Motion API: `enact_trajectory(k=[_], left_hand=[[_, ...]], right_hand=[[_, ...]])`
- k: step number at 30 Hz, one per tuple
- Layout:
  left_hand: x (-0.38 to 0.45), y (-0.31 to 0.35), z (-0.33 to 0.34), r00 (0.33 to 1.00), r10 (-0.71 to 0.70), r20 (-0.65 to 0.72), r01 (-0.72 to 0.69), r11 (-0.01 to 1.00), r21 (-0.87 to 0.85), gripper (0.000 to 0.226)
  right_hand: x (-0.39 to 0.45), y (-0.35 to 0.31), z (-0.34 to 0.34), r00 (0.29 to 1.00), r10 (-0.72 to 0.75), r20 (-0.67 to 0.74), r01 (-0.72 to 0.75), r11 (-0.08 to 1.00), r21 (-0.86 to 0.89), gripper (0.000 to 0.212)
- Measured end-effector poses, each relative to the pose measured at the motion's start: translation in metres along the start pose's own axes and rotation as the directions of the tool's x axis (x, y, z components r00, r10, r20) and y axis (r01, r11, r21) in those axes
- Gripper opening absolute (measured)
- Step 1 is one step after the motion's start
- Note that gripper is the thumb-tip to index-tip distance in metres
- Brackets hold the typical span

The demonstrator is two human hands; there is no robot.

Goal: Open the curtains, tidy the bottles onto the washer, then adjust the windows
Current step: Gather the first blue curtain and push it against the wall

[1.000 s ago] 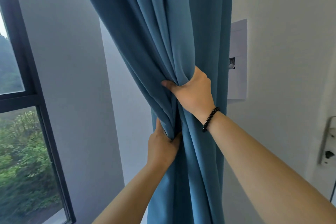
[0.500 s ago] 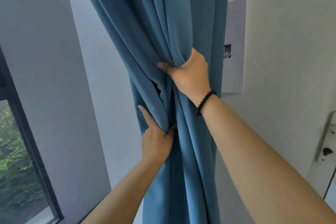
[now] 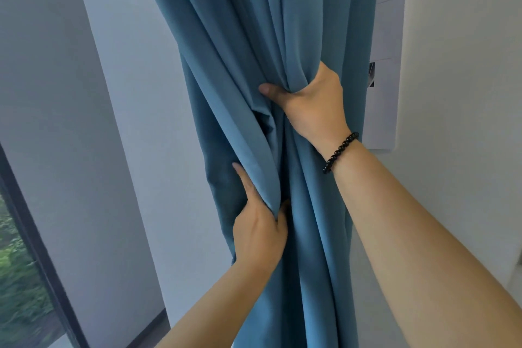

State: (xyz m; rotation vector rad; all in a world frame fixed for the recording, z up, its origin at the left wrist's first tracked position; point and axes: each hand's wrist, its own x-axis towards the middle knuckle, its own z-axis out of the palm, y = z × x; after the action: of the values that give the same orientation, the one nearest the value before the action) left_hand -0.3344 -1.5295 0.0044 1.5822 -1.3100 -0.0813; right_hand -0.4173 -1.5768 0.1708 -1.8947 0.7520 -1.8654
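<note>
A blue curtain (image 3: 254,31) hangs bunched into thick folds against the white wall. My right hand (image 3: 313,110), with a black bead bracelet at the wrist, grips the gathered folds at mid height, thumb wrapped round to the left. Lower down, my left hand (image 3: 258,230) holds the curtain's left edge fold between thumb and index finger, the index finger lying straight up along the cloth. Its other fingers are hidden behind the fabric. No bottles or washer are in view.
A dark-framed window (image 3: 25,277) with green trees outside sits at the lower left. A white paper sheet (image 3: 385,65) is stuck on the wall right of the curtain. Bare white wall (image 3: 118,149) lies between window and curtain.
The view has swung right, so the window has slid towards the left edge. My left index finger has straightened up along the fold. Both hands keep hold of the curtain.
</note>
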Motion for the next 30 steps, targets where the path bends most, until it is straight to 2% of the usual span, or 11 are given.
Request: enact_trajectory(k=[3, 8, 17, 22, 30], left_hand=[[0.011, 0.003, 0.005, 1.0, -0.016, 0.013, 0.017, 0.999, -0.046, 0.093], [0.026, 0.009, 0.019, 0.999, -0.01, 0.053, 0.018, 0.987, -0.159, 0.087], [0.059, 0.01, 0.051, 0.995, -0.039, 0.088, 0.057, 0.975, -0.213, 0.074], [0.076, 0.012, 0.076, 0.999, -0.036, 0.019, 0.039, 0.989, -0.143, 0.063], [0.102, 0.013, 0.126, 0.998, 0.027, 0.059, -0.022, 0.995, -0.094, 0.045]], right_hand=[[0.006, 0.004, -0.003, 1.0, -0.007, -0.018, 0.006, 1.0, -0.025, 0.047], [0.017, 0.014, -0.009, 0.998, -0.02, -0.067, 0.013, 0.996, -0.093, 0.046], [0.046, 0.04, -0.01, 0.994, -0.015, -0.113, -0.001, 0.99, -0.141, 0.049], [0.063, 0.061, -0.007, 0.991, -0.002, -0.133, -0.017, 0.99, -0.14, 0.049], [0.086, 0.11, -0.022, 0.98, 0.04, -0.197, -0.071, 0.986, -0.152, 0.049]])
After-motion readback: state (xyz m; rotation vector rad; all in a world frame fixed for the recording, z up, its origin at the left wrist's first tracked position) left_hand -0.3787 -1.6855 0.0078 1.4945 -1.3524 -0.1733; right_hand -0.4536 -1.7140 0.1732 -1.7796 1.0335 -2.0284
